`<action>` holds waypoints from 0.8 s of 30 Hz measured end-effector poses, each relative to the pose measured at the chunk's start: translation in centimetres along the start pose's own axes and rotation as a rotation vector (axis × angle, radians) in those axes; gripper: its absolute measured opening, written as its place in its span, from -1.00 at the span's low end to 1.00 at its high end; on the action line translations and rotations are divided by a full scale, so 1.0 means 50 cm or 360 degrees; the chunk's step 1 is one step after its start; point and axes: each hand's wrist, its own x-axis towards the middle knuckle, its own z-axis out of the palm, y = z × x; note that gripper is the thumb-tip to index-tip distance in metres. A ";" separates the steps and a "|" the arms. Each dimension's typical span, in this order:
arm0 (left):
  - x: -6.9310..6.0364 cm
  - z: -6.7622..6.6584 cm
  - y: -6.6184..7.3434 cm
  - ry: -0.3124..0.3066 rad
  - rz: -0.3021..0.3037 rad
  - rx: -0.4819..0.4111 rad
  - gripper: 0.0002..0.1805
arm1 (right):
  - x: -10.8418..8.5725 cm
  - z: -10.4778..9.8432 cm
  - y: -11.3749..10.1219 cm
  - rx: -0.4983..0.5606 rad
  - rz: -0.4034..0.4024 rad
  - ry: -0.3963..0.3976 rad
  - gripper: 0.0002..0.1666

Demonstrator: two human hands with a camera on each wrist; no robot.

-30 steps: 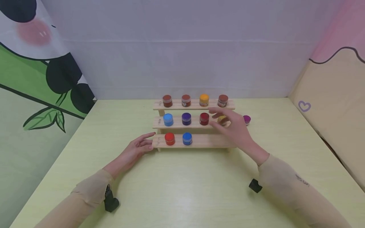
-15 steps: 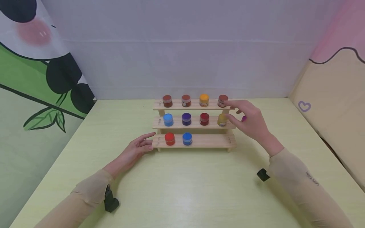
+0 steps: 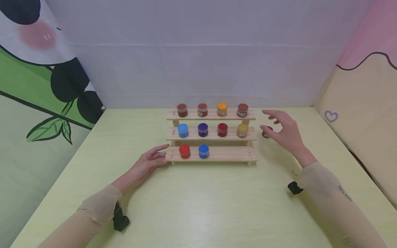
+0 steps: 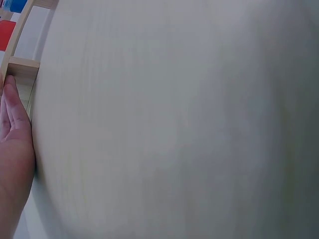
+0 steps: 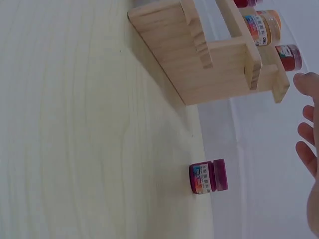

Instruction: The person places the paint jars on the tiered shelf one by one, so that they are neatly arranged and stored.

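A three-tier wooden rack (image 3: 227, 154) holds paint jars. My left hand (image 3: 145, 167) touches the left end of its lowest shelf with fingers extended. On that shelf stand a red jar (image 3: 184, 152) and a blue jar (image 3: 203, 152). The middle shelf carries a light blue jar (image 3: 183, 131), a dark blue jar (image 3: 203, 130), a dark red jar (image 3: 222, 130) and, at its right end, a yellow jar (image 3: 242, 131). Right of the rack, my right hand (image 3: 287, 133) hovers with nothing in it, fingers apart. A purple jar (image 5: 202, 178) stands upright on the table there, partly hidden by that hand in the head view.
Along the top shelf are two brown jars at left, an orange jar (image 3: 222, 109) and another brown jar (image 3: 242, 110) at right. A pale wood-grain table (image 3: 198, 203) extends in front of the rack. Behind it hangs a plain cloth backdrop (image 3: 198, 72).
My right hand has drawn back from the yellow jar and moved right, toward the purple jar. The yellow jar is left standing on the middle shelf. My left hand stays put.
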 end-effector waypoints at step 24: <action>0.000 -0.001 -0.003 -0.0007 0.0011 -0.0002 -0.28 | -0.021 -0.004 0.089 -0.0116 0.0450 -0.0648 0.02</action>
